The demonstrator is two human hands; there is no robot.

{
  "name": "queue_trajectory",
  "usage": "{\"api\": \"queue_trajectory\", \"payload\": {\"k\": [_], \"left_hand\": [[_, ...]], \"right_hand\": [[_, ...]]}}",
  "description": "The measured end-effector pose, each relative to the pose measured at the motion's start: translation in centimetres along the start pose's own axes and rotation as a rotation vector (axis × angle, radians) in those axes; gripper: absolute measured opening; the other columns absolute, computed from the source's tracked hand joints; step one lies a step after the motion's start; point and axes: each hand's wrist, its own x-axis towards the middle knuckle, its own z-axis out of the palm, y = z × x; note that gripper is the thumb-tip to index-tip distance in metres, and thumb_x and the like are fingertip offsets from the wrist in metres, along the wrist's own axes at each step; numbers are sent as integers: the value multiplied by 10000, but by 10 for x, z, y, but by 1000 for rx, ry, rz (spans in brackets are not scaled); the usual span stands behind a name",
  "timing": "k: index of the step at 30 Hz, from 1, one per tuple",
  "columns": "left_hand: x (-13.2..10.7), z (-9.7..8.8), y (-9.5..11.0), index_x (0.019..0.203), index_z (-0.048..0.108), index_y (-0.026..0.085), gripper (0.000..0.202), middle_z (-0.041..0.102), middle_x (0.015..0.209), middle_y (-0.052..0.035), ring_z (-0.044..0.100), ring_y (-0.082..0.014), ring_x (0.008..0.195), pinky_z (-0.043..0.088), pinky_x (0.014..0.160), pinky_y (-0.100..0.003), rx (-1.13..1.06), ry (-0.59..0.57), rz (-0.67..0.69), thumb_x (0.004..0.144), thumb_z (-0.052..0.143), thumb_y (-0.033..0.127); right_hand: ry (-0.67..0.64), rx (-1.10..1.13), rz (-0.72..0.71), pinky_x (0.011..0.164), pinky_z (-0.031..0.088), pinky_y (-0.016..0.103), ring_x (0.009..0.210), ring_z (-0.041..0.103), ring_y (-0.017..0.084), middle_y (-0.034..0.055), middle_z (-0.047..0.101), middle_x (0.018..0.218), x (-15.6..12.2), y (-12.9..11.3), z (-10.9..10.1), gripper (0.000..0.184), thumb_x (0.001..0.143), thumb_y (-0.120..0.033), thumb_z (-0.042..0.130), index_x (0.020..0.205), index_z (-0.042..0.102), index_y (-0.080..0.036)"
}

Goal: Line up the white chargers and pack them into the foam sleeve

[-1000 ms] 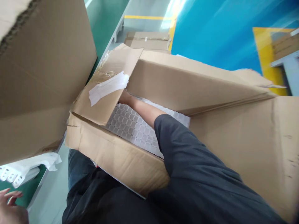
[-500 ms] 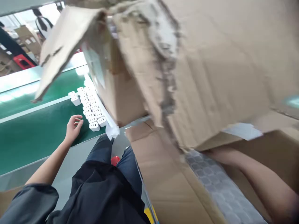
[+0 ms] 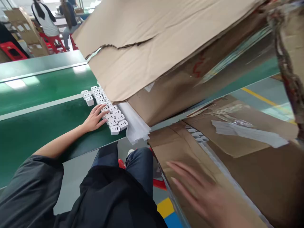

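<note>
My left hand rests with spread fingers at the edge of a block of white charger plugs, its fingertips touching some of them. The plugs stand in close rows on the green belt. Beside them lies a stack of thin white sheets. My right hand, smeared by motion, is stretched out over the flap of a lower cardboard box and holds nothing I can see. A grey-white divider shows partly inside that box.
A large cardboard box with a torn flap leans over the belt's right part. A white strip lies on another flap. Two people are at the far side, near red stools.
My right hand has come out of the lower box, and the torn cardboard that covered it has swung up and away. My left hand has moved right onto the plugs.
</note>
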Motion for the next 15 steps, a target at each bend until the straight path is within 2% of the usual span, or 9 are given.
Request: {"api": "queue_trajectory", "payload": {"k": [2, 4, 8, 11, 13, 15], "left_hand": [[-4, 2, -6, 1372, 550, 189, 446, 384, 1564, -149, 293, -321, 1467, 244, 1218, -542, 70, -2, 43, 999, 461, 417], [-10, 4, -9, 1400, 527, 189, 465, 419, 1549, -144, 334, -309, 1451, 263, 1213, -528, 130, 8, 88, 1005, 453, 422], [-18, 6, -8, 1447, 487, 219, 482, 492, 1510, -107, 413, -282, 1416, 269, 1214, -499, 182, 2, 139, 1012, 449, 422], [-19, 6, -5, 1463, 474, 239, 486, 487, 1518, -89, 428, -275, 1415, 262, 1216, -493, 187, -26, 163, 1013, 457, 419], [-18, 4, -5, 1452, 490, 244, 472, 473, 1528, -88, 442, -277, 1408, 281, 1205, -497, 173, -34, 186, 1011, 466, 412], [-16, 1, -7, 1414, 533, 238, 440, 506, 1501, -94, 482, -276, 1375, 338, 1172, -489, 138, -20, 206, 1006, 486, 395]], "right_hand": [[-77, -5, -83, 927, 593, 321, 1136, 682, 190, 37, 683, 1300, 29, -38, 36, 394, 977, -309, 496, 1358, 598, -315], [-62, -25, -126, 1019, 537, 369, 1221, 624, 213, 84, 631, 1372, 60, -65, 75, 399, 1000, -262, 468, 1383, 572, -217], [19, -82, -121, 1167, 367, 505, 1396, 461, 266, 117, 525, 1488, 118, -91, 140, 465, 1023, -284, 436, 1471, 473, -165], [-4, -121, -94, 1215, 205, 601, 1489, 318, 298, 133, 416, 1566, 140, -94, 170, 587, 1037, -372, 409, 1568, 297, -150], [-16, -124, -83, 1225, 139, 611, 1501, 297, 289, 141, 387, 1580, 144, -95, 181, 622, 1044, -380, 387, 1593, 211, -146], [-9, -114, -88, 1238, 96, 588, 1495, 316, 264, 137, 396, 1576, 144, -97, 187, 608, 1049, -347, 379, 1595, 196, -152]]}}
